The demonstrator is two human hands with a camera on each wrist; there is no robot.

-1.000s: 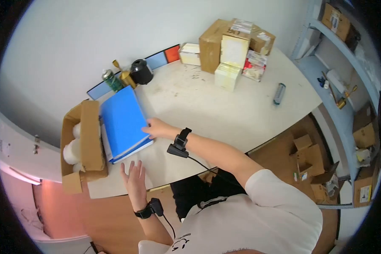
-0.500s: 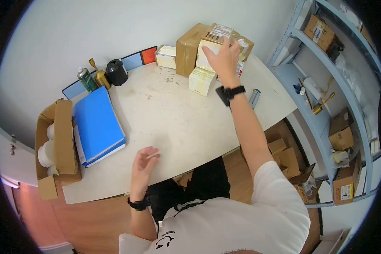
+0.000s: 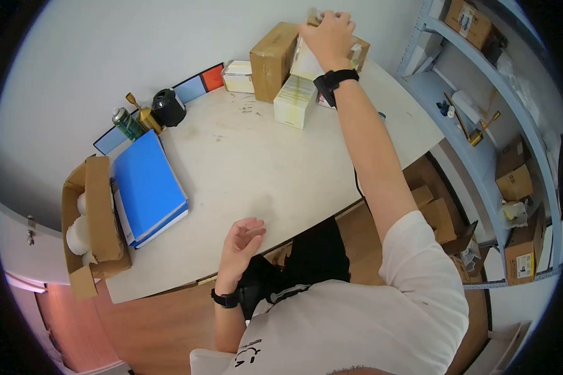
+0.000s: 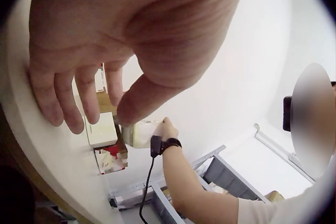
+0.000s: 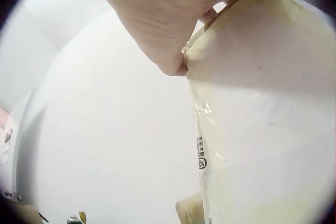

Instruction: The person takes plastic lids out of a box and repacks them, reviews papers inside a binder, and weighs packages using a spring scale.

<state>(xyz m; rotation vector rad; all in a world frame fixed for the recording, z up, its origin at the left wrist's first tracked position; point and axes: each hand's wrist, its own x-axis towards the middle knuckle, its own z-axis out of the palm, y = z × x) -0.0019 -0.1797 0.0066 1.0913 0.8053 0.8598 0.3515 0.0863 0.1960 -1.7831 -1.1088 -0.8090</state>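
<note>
At the back of the table, my right hand (image 3: 329, 40) grips the top of a white taped box (image 3: 306, 62); in the right wrist view the thumb and fingers of my right hand (image 5: 173, 24) clasp the upper edge of that box (image 5: 262, 108). A smaller white box (image 3: 295, 102) and a tall brown box (image 3: 274, 61) stand beside it. My left hand (image 3: 239, 250) hovers over the table's front edge, fingers loosely bent, holding nothing; its palm (image 4: 131, 29) fills the top of the left wrist view.
On the left of the table (image 3: 231, 169) lie a blue folder (image 3: 149, 184) and an open carton (image 3: 103, 212) with white rolls. Behind them stand a green can (image 3: 127, 124), a gold object (image 3: 146, 117) and a black container (image 3: 169, 107). A shelf (image 3: 444, 103) stands right.
My right hand has left the blue folder, crossed to the back boxes and taken hold of the white taped box, which is now tilted. My left hand has moved right, away from the folder.
</note>
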